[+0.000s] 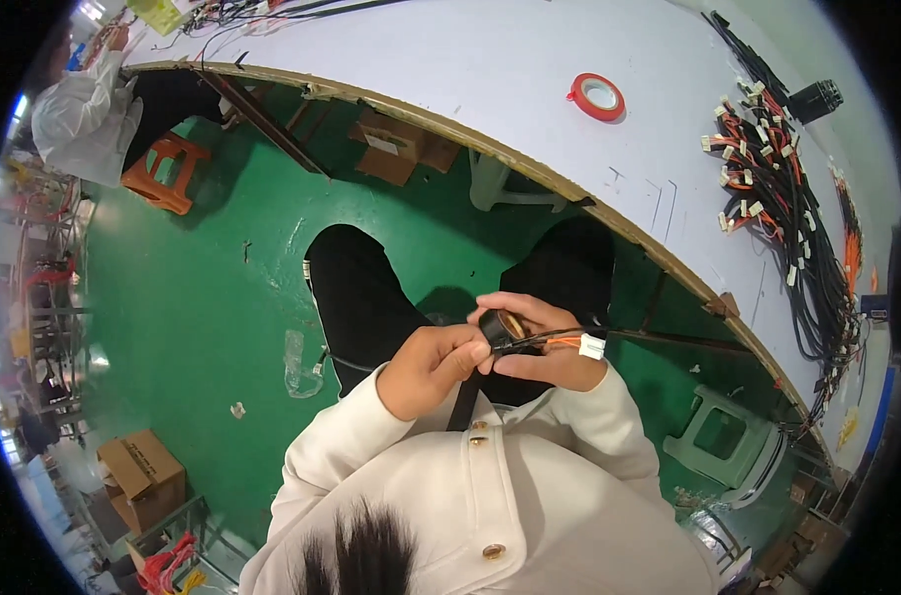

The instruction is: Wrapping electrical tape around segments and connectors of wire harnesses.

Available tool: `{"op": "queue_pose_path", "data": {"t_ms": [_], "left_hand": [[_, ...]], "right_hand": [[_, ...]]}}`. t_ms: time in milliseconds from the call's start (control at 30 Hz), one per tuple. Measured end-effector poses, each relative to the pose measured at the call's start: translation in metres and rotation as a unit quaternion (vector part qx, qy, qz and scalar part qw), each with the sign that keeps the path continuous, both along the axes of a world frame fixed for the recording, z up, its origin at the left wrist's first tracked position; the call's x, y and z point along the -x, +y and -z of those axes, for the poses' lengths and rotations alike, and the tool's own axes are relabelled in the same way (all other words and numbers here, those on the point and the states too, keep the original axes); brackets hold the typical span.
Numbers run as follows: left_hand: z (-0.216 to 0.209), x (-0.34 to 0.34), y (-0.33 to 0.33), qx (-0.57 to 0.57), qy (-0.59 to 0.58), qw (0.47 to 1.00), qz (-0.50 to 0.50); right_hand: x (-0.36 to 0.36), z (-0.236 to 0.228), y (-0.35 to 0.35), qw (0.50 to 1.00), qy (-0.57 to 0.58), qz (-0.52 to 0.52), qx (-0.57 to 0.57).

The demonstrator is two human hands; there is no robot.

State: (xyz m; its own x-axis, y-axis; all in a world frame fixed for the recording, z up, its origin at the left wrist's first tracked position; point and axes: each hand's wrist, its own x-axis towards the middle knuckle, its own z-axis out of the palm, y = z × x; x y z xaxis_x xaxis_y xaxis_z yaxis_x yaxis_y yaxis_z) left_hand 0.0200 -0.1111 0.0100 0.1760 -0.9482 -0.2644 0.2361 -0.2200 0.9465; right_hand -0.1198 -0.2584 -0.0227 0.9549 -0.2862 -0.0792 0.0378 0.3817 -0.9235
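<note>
In front of my lap, my left hand (pixel 433 367) is closed, its thumb and forefinger pinching a wire harness (pixel 562 341) beside a roll of black tape (pixel 494 333). My right hand (pixel 560 367) curls around the roll from the other side, with fingers behind it and thumb below the wires. Orange and black wires run out across the right palm to a white connector (pixel 591 346). A thin black length also stretches past it to the right. The fingers partly hide where tape and wires meet.
On the white table (pixel 530 59) lie a red tape roll (pixel 598 96), a pile of harnesses (pixel 778 188) and a black cylinder (pixel 817 100). A green-grey stool (pixel 720 436), an orange stool (pixel 168 171) and cardboard boxes (pixel 145 476) stand around. Another person (pixel 84 114) is at far left.
</note>
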Motion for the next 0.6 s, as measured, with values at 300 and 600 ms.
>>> {"op": "queue_pose_path", "data": {"t_ms": [300,600], "left_hand": [[0.0,0.013,-0.007,0.083,-0.449,0.88,-0.131],[0.003,0.007,-0.007,0.133,-0.484,0.861,-0.077]], "right_hand": [[0.012,-0.008,0.028,0.974,0.048,0.013,-0.22],[0.025,-0.024,0.04,0.899,-0.017,0.148,-0.413]]}}
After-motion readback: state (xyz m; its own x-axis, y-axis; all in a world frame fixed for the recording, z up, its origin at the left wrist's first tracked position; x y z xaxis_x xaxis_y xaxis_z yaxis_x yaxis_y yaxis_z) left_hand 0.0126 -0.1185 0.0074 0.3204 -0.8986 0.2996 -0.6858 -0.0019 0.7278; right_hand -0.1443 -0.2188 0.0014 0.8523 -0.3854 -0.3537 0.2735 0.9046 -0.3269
